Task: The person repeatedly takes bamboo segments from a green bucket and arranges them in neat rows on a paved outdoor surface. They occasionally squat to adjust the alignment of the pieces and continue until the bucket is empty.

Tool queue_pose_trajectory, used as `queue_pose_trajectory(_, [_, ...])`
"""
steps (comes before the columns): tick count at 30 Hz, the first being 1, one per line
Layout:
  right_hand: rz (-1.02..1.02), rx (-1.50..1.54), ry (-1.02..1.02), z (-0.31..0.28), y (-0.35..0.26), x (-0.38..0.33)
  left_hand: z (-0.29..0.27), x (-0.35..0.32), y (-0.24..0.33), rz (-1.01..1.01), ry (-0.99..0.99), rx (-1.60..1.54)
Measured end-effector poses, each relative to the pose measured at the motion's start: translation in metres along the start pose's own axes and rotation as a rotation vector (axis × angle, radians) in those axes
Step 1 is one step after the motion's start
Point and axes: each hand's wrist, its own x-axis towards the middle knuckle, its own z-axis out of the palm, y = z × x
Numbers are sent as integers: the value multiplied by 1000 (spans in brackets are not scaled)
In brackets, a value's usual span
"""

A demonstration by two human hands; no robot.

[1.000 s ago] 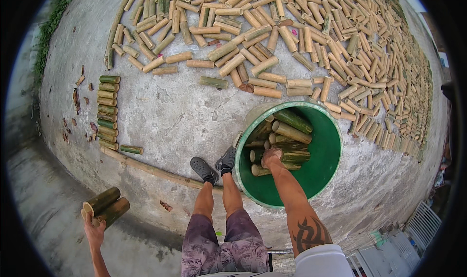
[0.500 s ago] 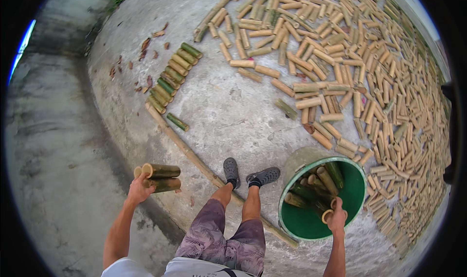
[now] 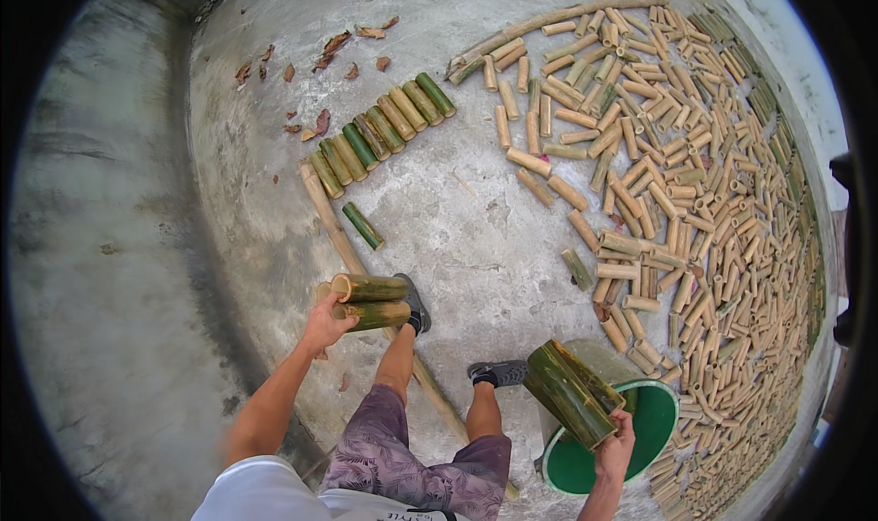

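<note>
My left hand point(image 3: 325, 324) is closed on the ends of a few short bamboo tubes point(image 3: 373, 289), stacked together and held above the concrete floor. At the lower right, my right hand point(image 3: 615, 446) grips a couple of thicker green bamboo tubes point(image 3: 569, 388) by their near ends. These tilt up over the rim of a bucket with a green inside point(image 3: 657, 434). The tubes and my hand hide part of the bucket's inside. Ahead of my left hand lies a single green bamboo tube point(image 3: 363, 226), close to a neat row of bamboo tubes point(image 3: 376, 131).
A long bamboo pole point(image 3: 327, 212) runs along the floor past my feet. Many tan bamboo pieces point(image 3: 672, 192) spread over the right side, with another pole point(image 3: 549, 20) at their far edge. Dry leaves point(image 3: 331, 49) lie far left, near a concrete wall point(image 3: 96, 247).
My right hand has lifted bamboo tubes out of the bucket. My left hand has moved right with its tubes. My left foot has stepped, and the view has shifted.
</note>
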Motion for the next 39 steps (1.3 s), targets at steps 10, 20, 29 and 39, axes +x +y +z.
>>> queue_pose_trajectory(10, [190,310,34,365,163,202,115,173,-75,-737,283,-1544])
queue_pose_trajectory(20, [101,482,-460,620,257,391,219,371,-119,-623,558,-2484])
queue_pose_trajectory(29, [305,628,-617,691,393,453,324,413,-165,-442,656,-2768])
queue_pose_trajectory(39, [-31,-521,-562,633,354,456,346,377,-193,-694,818,-2613])
